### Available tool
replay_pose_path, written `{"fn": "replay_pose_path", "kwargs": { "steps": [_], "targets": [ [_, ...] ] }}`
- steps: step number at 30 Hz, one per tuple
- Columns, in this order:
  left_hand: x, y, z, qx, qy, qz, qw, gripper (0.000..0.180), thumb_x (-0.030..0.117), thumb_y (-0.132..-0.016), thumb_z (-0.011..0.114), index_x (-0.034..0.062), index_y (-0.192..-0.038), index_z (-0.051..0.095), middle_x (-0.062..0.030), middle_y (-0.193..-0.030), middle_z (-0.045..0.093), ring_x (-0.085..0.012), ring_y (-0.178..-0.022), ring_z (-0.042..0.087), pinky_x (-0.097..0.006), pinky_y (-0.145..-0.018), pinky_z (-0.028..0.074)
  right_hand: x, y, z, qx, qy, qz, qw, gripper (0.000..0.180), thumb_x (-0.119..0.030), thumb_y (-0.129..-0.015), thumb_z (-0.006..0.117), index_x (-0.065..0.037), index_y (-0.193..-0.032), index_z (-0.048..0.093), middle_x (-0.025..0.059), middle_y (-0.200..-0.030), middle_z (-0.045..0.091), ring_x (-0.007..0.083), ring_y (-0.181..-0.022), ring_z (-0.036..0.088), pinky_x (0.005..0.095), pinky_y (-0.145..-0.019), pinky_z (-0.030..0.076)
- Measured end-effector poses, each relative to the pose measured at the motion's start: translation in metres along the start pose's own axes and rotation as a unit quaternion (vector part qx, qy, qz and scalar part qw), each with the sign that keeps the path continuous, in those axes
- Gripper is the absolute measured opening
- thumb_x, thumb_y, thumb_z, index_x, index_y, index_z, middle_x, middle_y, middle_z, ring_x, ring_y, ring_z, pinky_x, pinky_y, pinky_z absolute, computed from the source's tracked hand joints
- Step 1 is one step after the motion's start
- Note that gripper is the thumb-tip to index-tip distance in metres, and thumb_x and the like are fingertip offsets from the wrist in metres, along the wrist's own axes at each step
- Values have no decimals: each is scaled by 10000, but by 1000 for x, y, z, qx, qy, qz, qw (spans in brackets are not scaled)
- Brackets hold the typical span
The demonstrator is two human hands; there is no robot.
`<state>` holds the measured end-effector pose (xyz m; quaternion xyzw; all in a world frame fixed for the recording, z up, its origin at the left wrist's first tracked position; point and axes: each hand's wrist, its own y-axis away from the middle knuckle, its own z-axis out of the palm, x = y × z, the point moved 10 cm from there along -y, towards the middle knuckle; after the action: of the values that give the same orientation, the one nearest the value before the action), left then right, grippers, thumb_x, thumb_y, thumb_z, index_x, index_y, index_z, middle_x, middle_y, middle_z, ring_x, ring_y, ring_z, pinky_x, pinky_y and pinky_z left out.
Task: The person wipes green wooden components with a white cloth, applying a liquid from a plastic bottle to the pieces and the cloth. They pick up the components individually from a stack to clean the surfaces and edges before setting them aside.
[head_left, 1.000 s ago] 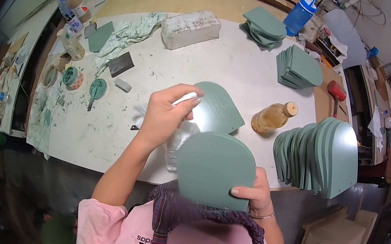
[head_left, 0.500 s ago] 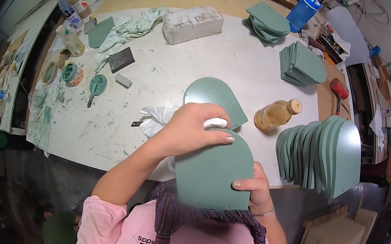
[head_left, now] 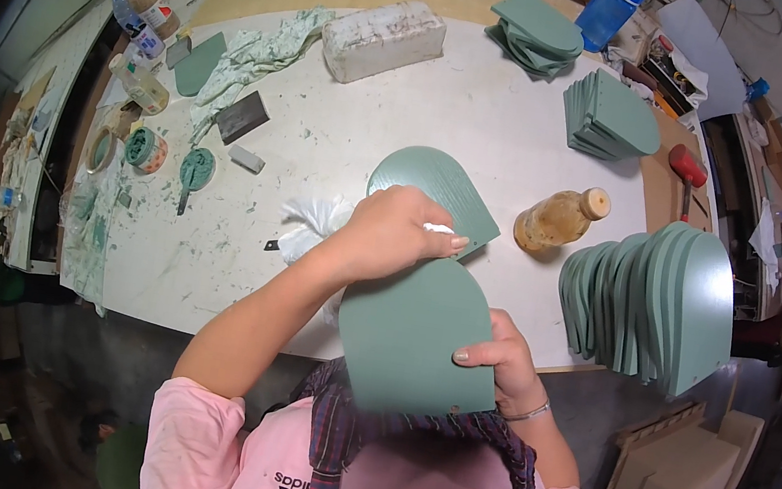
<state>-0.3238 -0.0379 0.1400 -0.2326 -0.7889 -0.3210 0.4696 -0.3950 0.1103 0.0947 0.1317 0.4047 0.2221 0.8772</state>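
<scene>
Your right hand (head_left: 509, 368) gripping the green panel (head_left: 408, 333), your left hand (head_left: 390, 234) pinching a white wad (head_left: 437, 228) at its far edge

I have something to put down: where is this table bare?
Between the pale block and amber bottle; also, though smeared, left of the left forearm. Crowded: right side, with green panel stacks and red mallet; left edge, with bottles and tubs.

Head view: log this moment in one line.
right hand: gripping arched green panel by right side | left hand: holding white wad at rounded end
</scene>
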Motion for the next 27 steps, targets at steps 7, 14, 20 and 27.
{"fn": "replay_pose_path", "kwargs": {
  "steps": [7, 14, 20, 27],
  "targets": [
    [5, -4, 2, -14, -50, 38, 998, 276, 240, -835, 736, -8, -731, 673, -34, -600, 573, -95, -607, 524, -290, -575, 442, 2, -7, -6, 1, -15, 11, 1000, 476, 12, -736, 590, 110, -1202, 570, 151, -1078, 675, 210, -931, 678, 318, -859, 541],
    [-44, -12, -13, 47, 33, -4, 998, 277, 220, -868, 700, -26, -742, 675, -43, -632, 612, -112, -606, 554, -282, -572, 450, 5, -17, -11, 3, -31, 17, 999, 481, -1, -743, 579, 119, -1208, 560, 162, -1093, 669, 219, -949, 675, 320, -876, 534],
    [-114, 10, 3, 41, 186, -59, 980, 183, 180, -922, 653, 5, -875, 680, -18, -772, 648, -72, -713, 574, -240, -647, 465, 5, -22, -15, -6, -56, 18, 998, 499, 0, -735, 571, 124, -1218, 554, 175, -1106, 664, 237, -961, 672, 331, -874, 535],
    [-125, 35, -24, 125, 150, -65, 979, 260, 184, -901, 648, -21, -1054, 696, -124, -984, 718, -202, -933, 661, -324, -864, 503, 5, -32, -18, 10, -52, 24, 998, 494, -6, -728, 574, 124, -1205, 564, 172, -1080, 672, 235, -932, 678, 324, -856, 539]
  ]
}}
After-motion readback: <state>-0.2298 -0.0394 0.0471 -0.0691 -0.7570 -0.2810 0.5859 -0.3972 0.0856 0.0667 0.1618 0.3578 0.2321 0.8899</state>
